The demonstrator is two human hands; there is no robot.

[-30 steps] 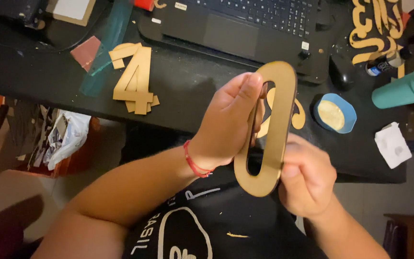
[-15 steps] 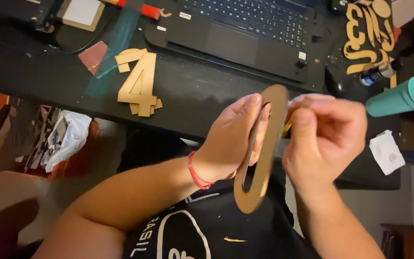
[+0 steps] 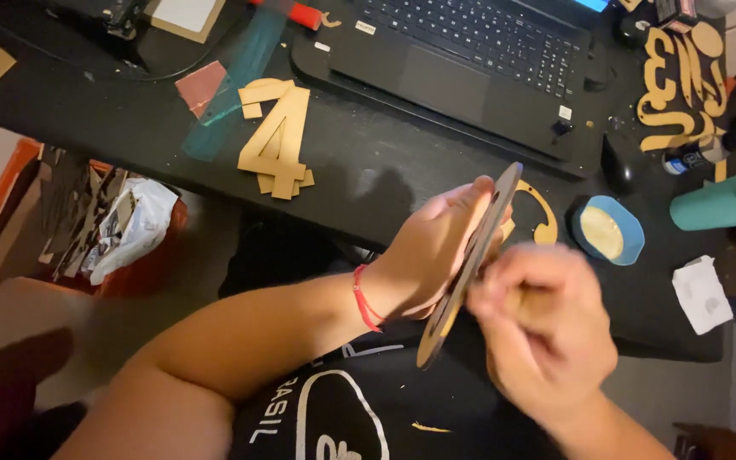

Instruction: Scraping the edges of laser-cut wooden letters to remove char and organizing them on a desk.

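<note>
Hands (image 3: 436,251) (image 3: 543,332) grip wooden oval cutout (image 3: 468,264) — edge-on.

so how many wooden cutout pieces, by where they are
held in the left hand: 1, oval cutout, seen edge-on
flat on the black desk: 2, number-shaped cutout and curved piece
top right corner: 1 cluster of cutouts, too overlapped to count singly
total: 4

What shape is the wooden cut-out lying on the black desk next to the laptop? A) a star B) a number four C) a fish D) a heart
B: the flat wooden number four lies on the black desk, left of the laptop.
</note>
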